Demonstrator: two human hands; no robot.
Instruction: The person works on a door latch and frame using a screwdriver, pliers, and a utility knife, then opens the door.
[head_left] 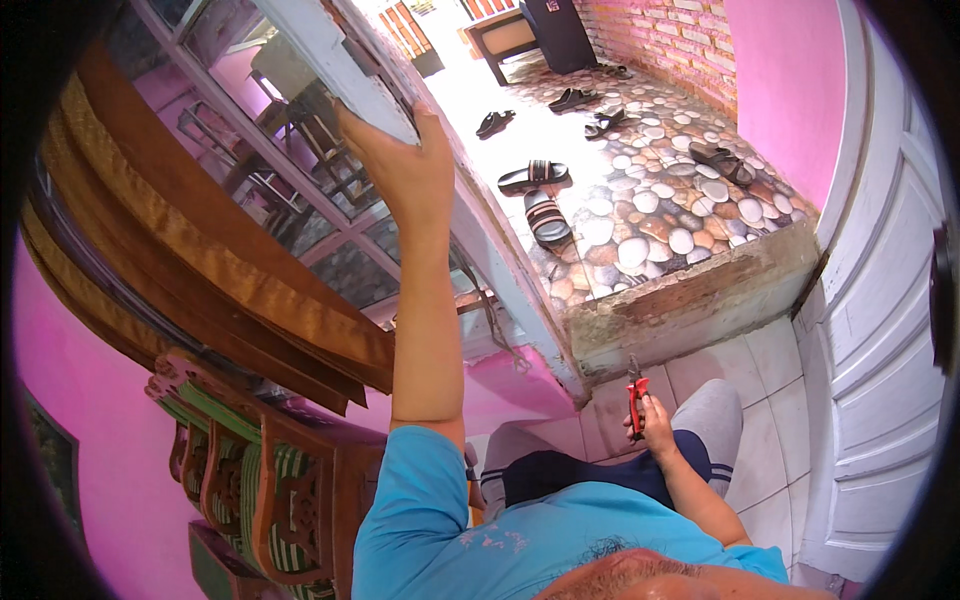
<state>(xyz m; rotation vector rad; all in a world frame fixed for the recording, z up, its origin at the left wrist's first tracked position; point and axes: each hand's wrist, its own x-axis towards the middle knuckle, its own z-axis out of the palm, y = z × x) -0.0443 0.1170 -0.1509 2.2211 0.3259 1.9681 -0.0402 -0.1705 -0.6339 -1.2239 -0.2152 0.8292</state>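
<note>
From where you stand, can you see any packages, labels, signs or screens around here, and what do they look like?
No packages, labels, signs or screens that I can make out.
Left hand: raised, gripping the white window frame.
Right hand: low by the knee, holding red-handled pliers.
Sandals: dark, scattered on the pebble-patterned porch floor.
White door: panelled, at the right.

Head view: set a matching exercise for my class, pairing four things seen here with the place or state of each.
Things:
1. left hand
2. red-handled pliers
3. striped sandals
4. white door

Places or states:
A. on the pebble-patterned floor
B. raised, gripping the white window frame
C. at the picture's right edge
D. held in the right hand

Pairs: 1-B, 2-D, 3-A, 4-C
</note>
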